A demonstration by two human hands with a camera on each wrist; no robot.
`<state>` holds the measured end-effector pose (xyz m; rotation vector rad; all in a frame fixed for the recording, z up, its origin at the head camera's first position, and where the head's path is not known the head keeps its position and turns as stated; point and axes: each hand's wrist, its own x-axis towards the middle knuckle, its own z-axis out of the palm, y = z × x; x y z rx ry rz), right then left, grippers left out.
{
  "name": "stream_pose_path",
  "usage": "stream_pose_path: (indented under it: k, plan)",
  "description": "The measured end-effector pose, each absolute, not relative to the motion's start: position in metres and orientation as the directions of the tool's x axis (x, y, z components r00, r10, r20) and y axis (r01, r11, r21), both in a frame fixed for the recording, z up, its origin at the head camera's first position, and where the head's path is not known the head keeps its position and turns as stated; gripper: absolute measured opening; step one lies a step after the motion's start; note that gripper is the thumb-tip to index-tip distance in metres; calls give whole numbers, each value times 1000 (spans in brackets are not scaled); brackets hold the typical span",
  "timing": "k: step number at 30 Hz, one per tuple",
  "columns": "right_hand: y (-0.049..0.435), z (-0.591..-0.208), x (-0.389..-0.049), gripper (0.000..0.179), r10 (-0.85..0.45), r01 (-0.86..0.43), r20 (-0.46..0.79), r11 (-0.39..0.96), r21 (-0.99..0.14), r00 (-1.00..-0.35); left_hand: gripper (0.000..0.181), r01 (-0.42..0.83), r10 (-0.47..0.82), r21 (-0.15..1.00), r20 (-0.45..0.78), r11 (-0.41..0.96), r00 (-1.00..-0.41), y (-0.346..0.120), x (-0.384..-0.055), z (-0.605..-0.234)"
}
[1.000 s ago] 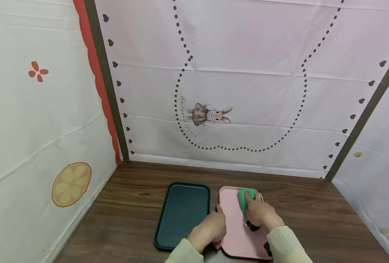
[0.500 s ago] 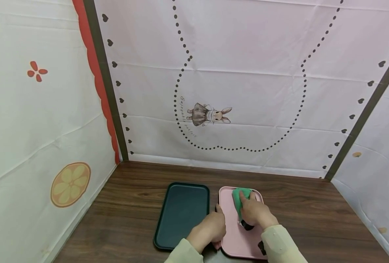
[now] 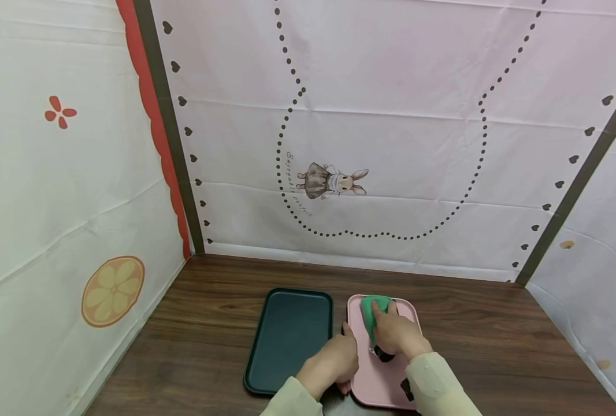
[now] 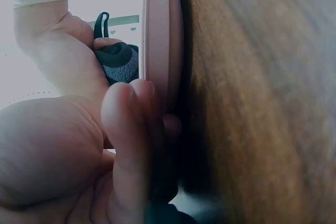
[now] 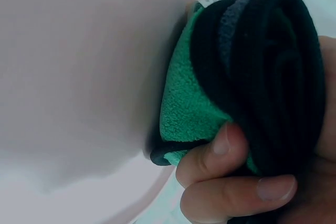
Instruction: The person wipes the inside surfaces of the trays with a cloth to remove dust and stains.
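Observation:
My right hand grips a folded green towel with dark edging on the far part of the pink tray. In the right wrist view, fingertips curl round the towel's thick dark folds, while its green side faces the pale tray surface. My left hand holds the left rim of the pink tray, between it and the dark green tray. In the left wrist view, the fingertips meet the pink rim; part of the grip is hidden.
The dark green tray lies to the left on the brown wooden table. Printed white cloth walls rise behind and at both sides. A dark strap is at the right wrist, above the pink tray.
My right hand has slid the green towel leftward across the far part of the pink tray. The left hand and both trays have stayed in place.

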<state>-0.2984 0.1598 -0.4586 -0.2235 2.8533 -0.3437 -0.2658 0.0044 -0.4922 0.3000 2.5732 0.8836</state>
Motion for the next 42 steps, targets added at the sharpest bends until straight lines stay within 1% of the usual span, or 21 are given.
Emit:
stream_pose_path:
  k: [7, 18, 27, 37, 42]
  plan:
    - [153, -458, -301, 66, -180, -116, -243, 960, -255, -953, 70, 93, 338, 628, -283, 773, -897, 3, -265, -492]
    - [146, -460, -302, 66, -168, -105, -251, 963, -246, -953, 70, 42, 323, 635, -333, 772, -886, 5, -269, -494]
    - [141, -461, -303, 66, -173, -115, -233, 964, -240, -957, 72, 76, 341, 621, -320, 780, -884, 4, -268, -492]
    - [135, -461, -302, 65, -172, -110, -246, 963, -246, -954, 72, 47, 348, 640, -352, 767, -869, 4, -269, -491]
    - [133, -461, -302, 65, -172, -109, -248, 963, -247, -953, 72, 47, 348, 646, -346, 762, -871, 3, -269, -491]
